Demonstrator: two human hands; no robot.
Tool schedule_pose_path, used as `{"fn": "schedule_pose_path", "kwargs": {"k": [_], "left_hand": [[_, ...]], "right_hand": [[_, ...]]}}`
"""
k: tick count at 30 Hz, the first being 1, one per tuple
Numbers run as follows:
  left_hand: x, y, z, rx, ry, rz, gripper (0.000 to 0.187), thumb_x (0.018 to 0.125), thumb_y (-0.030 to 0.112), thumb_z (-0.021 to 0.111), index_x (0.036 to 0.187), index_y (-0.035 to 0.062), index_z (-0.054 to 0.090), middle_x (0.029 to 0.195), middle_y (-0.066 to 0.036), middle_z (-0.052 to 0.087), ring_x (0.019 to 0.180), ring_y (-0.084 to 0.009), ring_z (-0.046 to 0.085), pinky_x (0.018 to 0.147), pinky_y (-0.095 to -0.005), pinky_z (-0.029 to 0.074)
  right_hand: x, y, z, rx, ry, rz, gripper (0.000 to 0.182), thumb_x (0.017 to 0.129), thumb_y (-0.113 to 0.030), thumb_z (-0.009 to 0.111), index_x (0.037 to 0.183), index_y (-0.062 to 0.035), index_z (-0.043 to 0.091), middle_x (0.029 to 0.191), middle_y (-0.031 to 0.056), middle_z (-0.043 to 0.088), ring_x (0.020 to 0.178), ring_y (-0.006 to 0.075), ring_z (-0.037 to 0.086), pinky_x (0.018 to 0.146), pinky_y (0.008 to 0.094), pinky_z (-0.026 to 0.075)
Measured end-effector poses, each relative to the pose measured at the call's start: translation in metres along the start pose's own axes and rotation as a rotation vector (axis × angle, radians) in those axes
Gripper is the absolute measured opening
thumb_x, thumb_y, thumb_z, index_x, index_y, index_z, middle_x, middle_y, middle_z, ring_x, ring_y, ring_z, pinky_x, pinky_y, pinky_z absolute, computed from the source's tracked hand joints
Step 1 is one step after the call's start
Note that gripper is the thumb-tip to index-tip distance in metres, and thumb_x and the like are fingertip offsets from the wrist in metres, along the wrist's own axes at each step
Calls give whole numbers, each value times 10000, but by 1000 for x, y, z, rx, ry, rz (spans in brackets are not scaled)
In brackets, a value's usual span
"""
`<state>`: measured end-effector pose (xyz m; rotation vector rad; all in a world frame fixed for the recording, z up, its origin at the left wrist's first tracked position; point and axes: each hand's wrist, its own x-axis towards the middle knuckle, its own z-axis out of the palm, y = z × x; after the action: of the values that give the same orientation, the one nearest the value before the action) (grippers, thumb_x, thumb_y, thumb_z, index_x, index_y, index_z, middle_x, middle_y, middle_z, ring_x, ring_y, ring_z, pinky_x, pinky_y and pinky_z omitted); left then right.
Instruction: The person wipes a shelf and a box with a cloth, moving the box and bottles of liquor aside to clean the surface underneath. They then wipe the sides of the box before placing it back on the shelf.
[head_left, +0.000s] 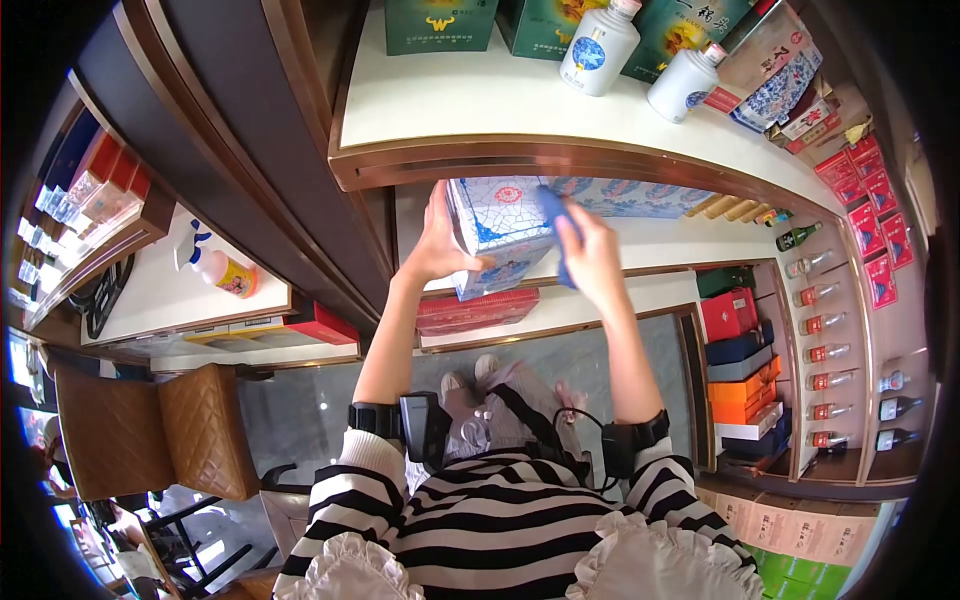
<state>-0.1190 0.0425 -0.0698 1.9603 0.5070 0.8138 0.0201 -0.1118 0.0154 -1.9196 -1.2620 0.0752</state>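
Note:
A blue-and-white patterned box [497, 222] is held tilted at the front of the middle shelf, just under the upper shelf's edge. My left hand [437, 240] grips it from its left side, thumb along the lower front. In my right hand [594, 255], slightly blurred, is a dark blue cloth [556, 212] that lies against the box's right edge. Behind my right hand, a row of similar blue-and-white boxes [640, 195] stands on the shelf. A flat red box [478, 312] lies on the shelf below.
Above, the brown-edged upper shelf [460, 150] carries white bottles [600, 50] and green boxes [440, 25]. A spray bottle [225, 272] lies on the left counter. Bottles [828, 352] line shelves at right, beside stacked boxes [742, 390]. A brown chair [205, 430] stands lower left.

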Motion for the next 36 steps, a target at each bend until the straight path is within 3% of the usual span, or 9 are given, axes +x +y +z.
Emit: {"fn": "schedule_pose_path", "kwargs": {"k": [2, 9, 12, 14, 20, 21, 24, 29, 36], "left_hand": [[-1, 0, -1, 15, -2, -3, 1242, 340, 343, 760, 1266, -37, 24, 1246, -254, 210, 1181, -373, 197, 994, -419, 189], [-1, -4, 0, 101, 15, 4, 1230, 340, 332, 760, 1265, -33, 36, 1224, -248, 249, 1167, -373, 216, 989, -419, 190], [0, -2, -1, 77, 2, 17, 1228, 337, 316, 765, 1265, -30, 38, 1230, -244, 241, 1166, -374, 218, 991, -416, 189], [0, -2, 0, 52, -9, 26, 1236, 338, 319, 769, 1265, -34, 30, 1239, -244, 227, 1173, -375, 210, 993, -415, 191], [0, -1, -1, 127, 0, 105, 1239, 343, 350, 768, 1281, 4, 35, 1254, -250, 200, 1188, -385, 187, 992, -425, 193], [0, 0, -2, 128, -4, 108, 1239, 343, 350, 768, 1281, 4, 35, 1254, -250, 200, 1188, -385, 187, 992, -425, 193], [0, 5, -1, 193, 3, 99, 1177, 348, 348, 765, 1266, 25, 103, 1238, -245, 221, 1166, -383, 218, 975, -430, 220], [-3, 17, 10, 188, 172, 187, 1008, 371, 306, 758, 1191, 59, 227, 1187, -229, 268, 1097, -369, 283, 924, -442, 263], [-14, 28, 41, 333, 374, 106, 939, 380, 322, 749, 1159, 101, 273, 1168, -243, 262, 1086, -389, 273, 900, -467, 266]], "right_hand": [[-3, -6, 14, -236, 120, -357, 221, 775, -88, 503, 953, 40, 533, 967, 198, 557, 773, 326, 548, 707, 375, 447], [-24, -44, 28, -6, -150, -327, 249, 771, -82, 508, 995, 26, 514, 1055, 186, 519, 807, 331, 527, 722, 368, 438], [-29, -42, 16, 537, -805, 9, 260, 796, -133, 509, 1006, 19, 527, 974, 124, 566, 808, 173, 536, 705, 274, 424], [-46, -16, 23, 886, -870, 53, 276, 808, -160, 510, 1012, 25, 536, 955, 76, 569, 827, 116, 512, 746, 235, 394], [-84, 81, 22, 2073, -264, 649, 378, 823, -218, 443, 1108, 29, 434, 1026, 144, 541, 928, 263, 543, 761, 341, 464], [-82, 68, 17, 1930, 116, 859, 347, 838, -253, 418, 1076, -3, 459, 988, 127, 553, 807, 237, 564, 656, 310, 470], [-92, 85, 16, 1926, 111, 619, 308, 846, -269, 401, 1033, -38, 483, 921, 106, 563, 680, 203, 532, 583, 289, 432], [-88, 61, 24, 1966, 371, 898, 289, 843, -283, 403, 963, -42, 507, 849, 88, 562, 606, 188, 478, 667, 314, 410], [-85, 64, 31, 2124, 154, 532, 314, 836, -263, 405, 1038, -49, 514, 999, 101, 573, 970, 220, 525, 922, 416, 341]]}}
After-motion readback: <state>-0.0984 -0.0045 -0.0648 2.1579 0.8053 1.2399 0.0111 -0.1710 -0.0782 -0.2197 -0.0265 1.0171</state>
